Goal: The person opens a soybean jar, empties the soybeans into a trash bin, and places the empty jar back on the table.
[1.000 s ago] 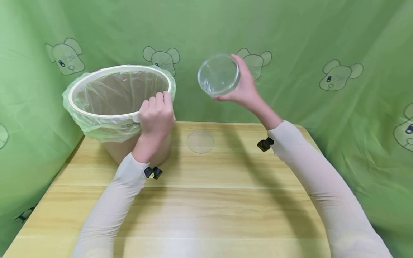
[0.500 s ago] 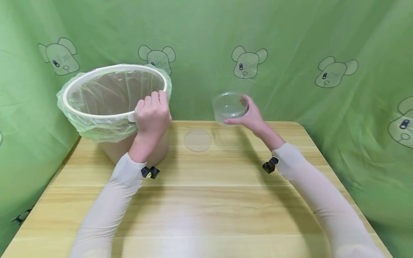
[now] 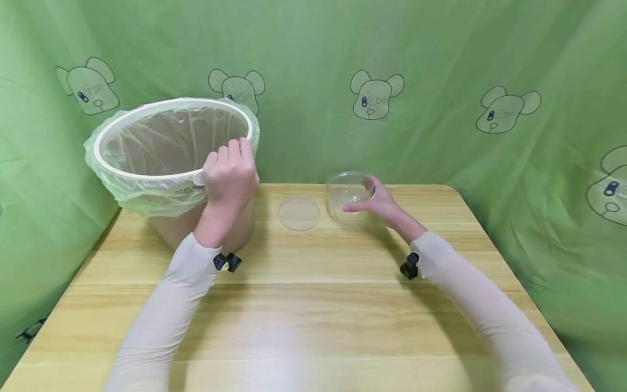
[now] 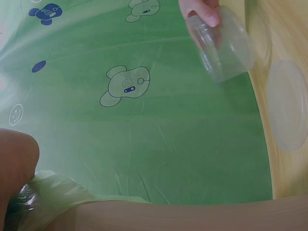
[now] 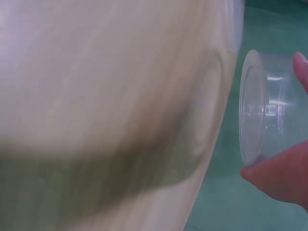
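At the back left of the table stands a beige trash bin (image 3: 176, 227) with a green plastic bag (image 3: 152, 197) over its lip and a white ring (image 3: 100, 147) around the top. My left hand (image 3: 230, 177) grips the bin's near right rim, fingers curled over it. My right hand (image 3: 382, 204) holds a clear round plastic container (image 3: 338, 190) by its side, low over the back of the table, mouth up. In the right wrist view the container (image 5: 274, 106) has its base toward the tabletop. Left of it, a clear round lid (image 3: 299, 213) lies flat on the wood.
The pale wooden table (image 3: 303, 316) ends at a back edge just behind the lid. A green curtain (image 3: 303, 43) with printed bear heads hangs around its back and sides. Each wrist carries a small black camera (image 3: 410, 265).
My right hand has lowered the container toward the table and turned it from tilted to nearly upright, slightly rightward. My left hand keeps its grip on the bin; the view has shifted slightly.
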Motion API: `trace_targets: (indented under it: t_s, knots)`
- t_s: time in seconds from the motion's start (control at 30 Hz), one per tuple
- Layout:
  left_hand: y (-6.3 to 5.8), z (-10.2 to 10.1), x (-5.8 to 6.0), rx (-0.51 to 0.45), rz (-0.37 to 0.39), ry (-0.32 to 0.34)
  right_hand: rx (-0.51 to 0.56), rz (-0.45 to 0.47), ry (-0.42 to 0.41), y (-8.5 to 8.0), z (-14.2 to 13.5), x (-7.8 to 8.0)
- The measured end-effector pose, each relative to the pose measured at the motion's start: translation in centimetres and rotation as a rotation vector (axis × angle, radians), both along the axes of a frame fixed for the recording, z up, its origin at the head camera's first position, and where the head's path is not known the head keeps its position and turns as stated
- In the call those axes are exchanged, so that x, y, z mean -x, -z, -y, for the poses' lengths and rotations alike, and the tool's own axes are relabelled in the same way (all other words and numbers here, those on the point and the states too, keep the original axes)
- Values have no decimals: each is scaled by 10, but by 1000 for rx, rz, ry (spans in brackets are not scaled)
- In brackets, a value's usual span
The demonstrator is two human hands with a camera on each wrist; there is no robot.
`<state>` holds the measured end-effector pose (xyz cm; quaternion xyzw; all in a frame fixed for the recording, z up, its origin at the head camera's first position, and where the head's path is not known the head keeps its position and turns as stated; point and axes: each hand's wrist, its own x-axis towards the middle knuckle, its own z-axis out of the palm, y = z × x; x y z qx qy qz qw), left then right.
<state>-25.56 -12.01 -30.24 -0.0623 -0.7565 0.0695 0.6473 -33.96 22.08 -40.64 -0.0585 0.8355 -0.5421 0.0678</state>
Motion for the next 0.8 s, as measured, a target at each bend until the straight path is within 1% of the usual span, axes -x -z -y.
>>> trace_targets:
  t_s: [0.13,0.4,0.47,0.53,0.63,0.7,0.77,0.8]
  knots:
    - [0,0,0,0,9,1,-26,10,3,7,-1,0]
    - [1,0,0,2,8,1,-50,20,-3,17,0,-2]
    - [1,0,0,1,8,3,-47,28,-8,16,1,-3]
    - [1,-1,0,-1,7,2,-43,37,-19,10,2,-8]
    - [0,-1,0,-2,6,2,-41,40,-25,11,2,-8]
    - [0,-1,0,-4,6,1,-46,31,-25,15,2,-7]
    - [0,-1,0,-6,6,3,-48,21,-17,24,1,-4]
    - [0,0,0,-7,6,3,-52,18,-18,25,2,-4]
